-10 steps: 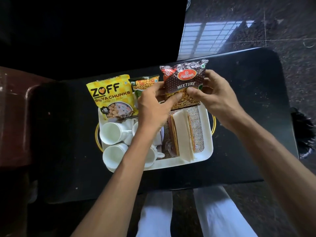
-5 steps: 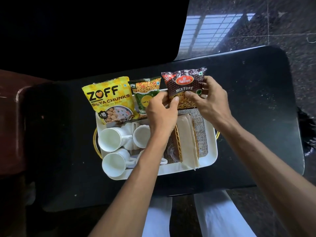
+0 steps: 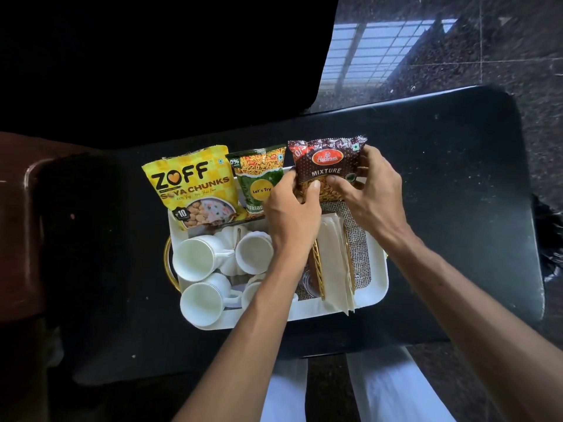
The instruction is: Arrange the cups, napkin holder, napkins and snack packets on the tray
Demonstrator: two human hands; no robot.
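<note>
A white tray (image 3: 379, 292) lies on a black table. Along its far edge stand a yellow soya chunks packet (image 3: 190, 185), a green snack packet (image 3: 259, 175) and a brown mixture packet (image 3: 327, 166). My left hand (image 3: 289, 208) and my right hand (image 3: 371, 190) both grip the brown packet's lower part, holding it upright at the tray's far right. Several white cups (image 3: 195, 260) lie on their sides in the tray's left half. A gold napkin holder (image 3: 320, 269) with cream napkins (image 3: 333, 260) stands on a burlap mat in the right half.
The black table (image 3: 457, 178) extends to the right of the tray and ends in a rounded edge. A brown piece of furniture (image 3: 18, 223) sits at the left. Polished dark stone floor (image 3: 426, 56) lies beyond the table. White trouser legs show below the near edge.
The brown mixture packet has come down and toward the tray's far edge, beside the green packet. Both hands moved with it and keep their grip.
</note>
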